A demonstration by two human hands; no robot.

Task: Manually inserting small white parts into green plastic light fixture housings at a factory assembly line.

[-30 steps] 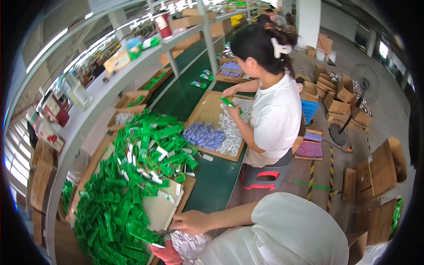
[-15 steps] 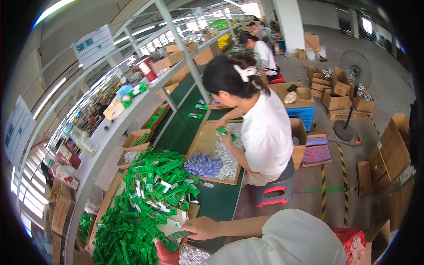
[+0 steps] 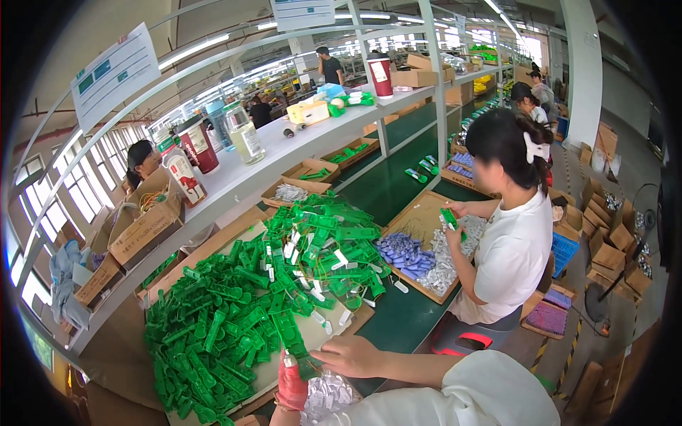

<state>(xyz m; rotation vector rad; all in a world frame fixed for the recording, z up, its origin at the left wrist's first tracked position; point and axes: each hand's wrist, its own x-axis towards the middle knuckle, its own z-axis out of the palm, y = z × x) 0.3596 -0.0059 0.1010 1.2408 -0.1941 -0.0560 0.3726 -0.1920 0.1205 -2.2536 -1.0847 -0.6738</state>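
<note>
Green casing, reddish left fingers, silvery pieces, dark green tabletop, black-and-yellow striped tape

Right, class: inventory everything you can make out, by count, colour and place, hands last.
Green parts: uncounted heap, green, nearest tray
White pieces: several, white, among green parts
Silver pieces: pile, silver, lower middle
Co-worker: one, white-shirted, right
Stool: one, grey and red, under co-worker
Purple pieces: pile, purple, co-worker's tray
Lidded cups: two, dark red, shelf
Cardboard boxes: many, brown, left and right
Left hand: one, red-covered, holding long green part
Right hand: one, bare, at that part's lower end
</note>
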